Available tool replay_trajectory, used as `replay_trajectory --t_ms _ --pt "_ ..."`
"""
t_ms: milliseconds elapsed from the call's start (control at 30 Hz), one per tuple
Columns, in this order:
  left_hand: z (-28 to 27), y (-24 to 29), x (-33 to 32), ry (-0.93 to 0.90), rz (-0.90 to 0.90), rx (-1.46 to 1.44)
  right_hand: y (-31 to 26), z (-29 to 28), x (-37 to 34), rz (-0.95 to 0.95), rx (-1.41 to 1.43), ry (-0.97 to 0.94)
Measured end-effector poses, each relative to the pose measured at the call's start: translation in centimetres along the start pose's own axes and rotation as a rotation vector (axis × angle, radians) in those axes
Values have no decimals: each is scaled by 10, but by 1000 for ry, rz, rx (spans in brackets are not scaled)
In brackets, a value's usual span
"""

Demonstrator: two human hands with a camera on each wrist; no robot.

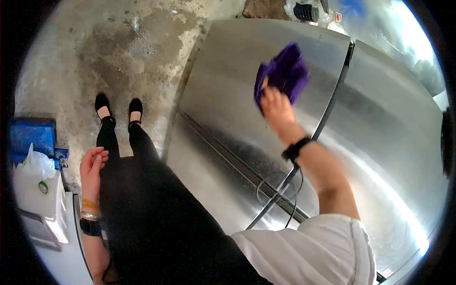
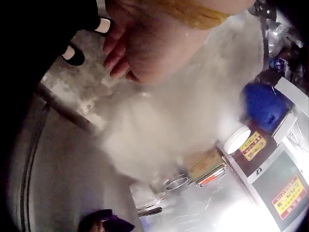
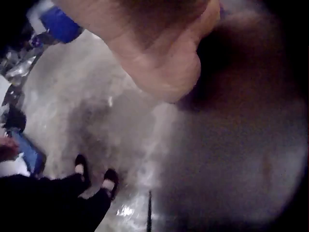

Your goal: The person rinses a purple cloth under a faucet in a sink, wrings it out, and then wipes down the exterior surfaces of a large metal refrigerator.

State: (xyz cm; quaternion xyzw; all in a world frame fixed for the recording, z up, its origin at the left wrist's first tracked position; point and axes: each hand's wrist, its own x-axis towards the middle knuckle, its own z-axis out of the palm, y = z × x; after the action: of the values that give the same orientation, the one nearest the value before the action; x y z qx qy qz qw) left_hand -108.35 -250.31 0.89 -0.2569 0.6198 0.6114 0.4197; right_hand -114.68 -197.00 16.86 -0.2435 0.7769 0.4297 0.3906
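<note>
My right hand (image 1: pixel 279 111) grips a bunched purple cloth (image 1: pixel 290 71) at the front of a stainless steel cabinet door (image 1: pixel 228 71). Most of the cloth spreads out past the fingertips, blurred. The right wrist view shows the heel of that hand (image 3: pixel 154 53) close up, with its fingers out of sight. Down beside the black-clad thigh hangs my left hand (image 1: pixel 92 164), fingers loosely curled and holding nothing. The left wrist view has this hand (image 2: pixel 157 43) at the top and a bit of the cloth (image 2: pixel 116 223) at the bottom.
A thin cable (image 1: pixel 295 204) loops where the door seams cross. Bags and bottles (image 1: pixel 335 23) stand beyond the cabinet's far end. On the left are a blue crate (image 1: pixel 33 135) and a white plastic bag (image 1: pixel 35 164) on a white box. The concrete floor (image 1: pixel 142 57) has damp patches.
</note>
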Motion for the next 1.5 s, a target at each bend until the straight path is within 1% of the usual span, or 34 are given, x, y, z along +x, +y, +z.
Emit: replay_trajectory --t_ms 33,67,133,200,267,333,433,467,500,533,600,667,700,733,767,800,833,867,900,933,1000,1067,1100,1133,1167,1200,1233,1267,1300,1333,1367,1400,1467,1500 --pt "0 1 3 -8 -2 -2 -25 -8 -15 -37 207 -181" --pt "0 1 4 -14 -5 -7 -59 12 -44 -104 374 -112" --pt "3 7 4 -3 -13 -32 -86 -27 -87 -304 562 -265" --pt "3 9 5 10 -33 -39 -76 -34 -83 -249 483 -371" --pt "5 8 6 0 -69 -31 -20 -62 -46 -160 289 -295" --pt "6 7 8 13 -49 -15 20 -29 4 42 293 -110" --pt "5 1 10 45 -50 -45 -17 -32 -2 40 382 -299" --pt "5 0 10 57 -52 -65 -42 -47 -17 -46 524 -620" --pt "3 -4 9 35 -79 -64 -75 -50 -45 -166 526 -627" --pt "2 -10 10 19 -94 -62 -104 -45 -71 -241 553 -603" --pt "3 -1 8 -4 -104 -34 -132 -31 -99 -117 795 -533" --pt "-3 11 11 -47 -64 30 -123 -41 -107 50 899 -514" --pt "-3 28 12 -67 -35 60 -120 -44 -109 144 968 -493" --pt "-3 46 11 -86 -7 103 -124 -40 -114 228 1043 -421" --pt "-2 62 15 -89 29 80 -126 -28 -120 313 1114 -351" --pt "11 92 10 -80 64 202 -129 -12 -127 403 1176 -279" --pt "17 98 18 -79 99 251 -144 5 -134 495 1249 -208" --pt "17 103 31 -81 125 297 -151 8 -140 634 1338 -95" --pt "11 110 50 -124 206 445 -156 11 -148 768 1424 20" --pt "12 123 59 -167 334 543 -163 12 -155 906 1502 138" --pt "42 165 77 -217 459 686 -167 15 -166 1132 1738 25" --pt "98 216 96 -305 515 827 -166 15 -167 1280 1884 -47" --pt "130 236 96 -344 543 900 -188 32 -163 1356 1986 61" --pt "166 259 94 -457 538 855 -203 44 -158 1376 2202 81" --pt "205 279 89 -581 516 817 -219 52 -151 1455 2369 126" --pt "245 296 82 -637 582 924 -230 59 -142 1529 2526 194" --pt "284 307 71 -738 675 972 -235 57 -133 1621 2669 326" --pt "322 318 55 -852 762 1067 -216 46 -139 1668 2914 430" --pt "354 332 35 -945 865 1190 -215 45 -131 1758 3041 473" --pt "379 345 33 -1095 1080 1263 -211 40 -117 1875 3157 524" --pt "401 359 25 -1242 1157 1311 -201 26 -110 1930 3364 818" --pt "423 376 18 -1405 1233 1352 -193 14 -99 2018 3408 1029" --pt "464 401 13 -1619 1479 1416 -157 -34 -89 2360 3390 1400" --pt "479 408 13 -1735 1593 1421 -156 -53 -69 2340 3382 1532"
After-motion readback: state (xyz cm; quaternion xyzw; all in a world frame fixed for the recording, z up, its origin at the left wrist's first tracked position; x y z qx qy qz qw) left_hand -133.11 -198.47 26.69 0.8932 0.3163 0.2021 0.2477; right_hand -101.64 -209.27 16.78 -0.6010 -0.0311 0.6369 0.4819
